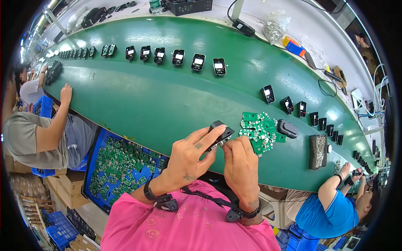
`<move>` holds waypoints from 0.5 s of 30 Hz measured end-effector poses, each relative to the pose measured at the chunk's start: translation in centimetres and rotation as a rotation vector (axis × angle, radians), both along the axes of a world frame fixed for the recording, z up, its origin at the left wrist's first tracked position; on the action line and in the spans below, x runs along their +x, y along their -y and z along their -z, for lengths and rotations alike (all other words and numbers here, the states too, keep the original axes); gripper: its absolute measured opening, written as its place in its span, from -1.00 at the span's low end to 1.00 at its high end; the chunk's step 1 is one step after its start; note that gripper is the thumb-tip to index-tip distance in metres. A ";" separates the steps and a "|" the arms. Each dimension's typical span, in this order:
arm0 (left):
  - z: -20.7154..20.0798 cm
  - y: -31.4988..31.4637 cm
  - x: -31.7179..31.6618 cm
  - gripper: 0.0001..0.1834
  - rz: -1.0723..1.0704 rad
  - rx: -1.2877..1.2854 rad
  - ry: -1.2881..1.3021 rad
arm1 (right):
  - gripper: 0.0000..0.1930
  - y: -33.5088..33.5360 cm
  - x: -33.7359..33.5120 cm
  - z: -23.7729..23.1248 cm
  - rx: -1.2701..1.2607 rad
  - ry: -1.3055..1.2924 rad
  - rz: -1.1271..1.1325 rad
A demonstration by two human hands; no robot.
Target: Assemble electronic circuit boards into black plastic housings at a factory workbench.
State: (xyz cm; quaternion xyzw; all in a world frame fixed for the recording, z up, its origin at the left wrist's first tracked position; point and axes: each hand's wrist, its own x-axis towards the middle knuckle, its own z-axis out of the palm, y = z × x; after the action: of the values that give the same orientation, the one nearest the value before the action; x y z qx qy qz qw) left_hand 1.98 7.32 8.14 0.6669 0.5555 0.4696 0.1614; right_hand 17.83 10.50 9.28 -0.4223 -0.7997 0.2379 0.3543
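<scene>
My left hand is closed around a small black plastic housing, held tilted above the near edge of the green table. Metallic or light parts show along the housing's lower side. My right hand is pinched right at that side, its fingertips together; whatever they hold is hidden. To the right of my hands lies a loose pile of green circuit boards. Another black rounded housing rests against the pile's right side.
Open black housings stand in a curved row along the green table. A blue bin full of circuit boards sits below, at my left. A block-shaped box with small metal pieces is farther right. Co-workers sit at both sides.
</scene>
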 end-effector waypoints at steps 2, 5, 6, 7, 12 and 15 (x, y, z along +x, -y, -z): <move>-0.1 0.0 0.1 -0.35 0.011 0.014 -0.018 | -0.91 -0.1 0.1 0.3 0.019 0.012 -0.018; 0.1 0.2 0.3 -0.34 -0.029 -0.007 -0.117 | -0.88 0.0 -0.2 0.7 0.029 0.009 -0.024; 0.4 0.2 0.4 -0.34 -0.022 -0.008 -0.084 | -0.88 0.1 -0.2 0.9 0.023 -0.005 -0.011; 0.6 0.1 0.5 -0.34 -0.014 -0.008 -0.051 | -0.88 0.2 -0.2 1.1 0.025 -0.005 -0.011; 1.2 -0.1 0.6 -0.38 0.051 -0.245 0.371 | -0.95 -0.1 0.3 1.7 0.004 -0.160 0.039; 2.4 -0.6 0.1 -0.39 0.137 -0.402 0.596 | -0.91 -0.1 1.5 2.6 -0.001 -0.124 0.191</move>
State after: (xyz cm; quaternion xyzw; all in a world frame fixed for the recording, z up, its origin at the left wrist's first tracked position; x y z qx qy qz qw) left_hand 2.10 7.88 5.75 0.4913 0.5193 0.5128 0.4753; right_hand 19.29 10.55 6.69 -0.4813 -0.7322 0.2293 0.4238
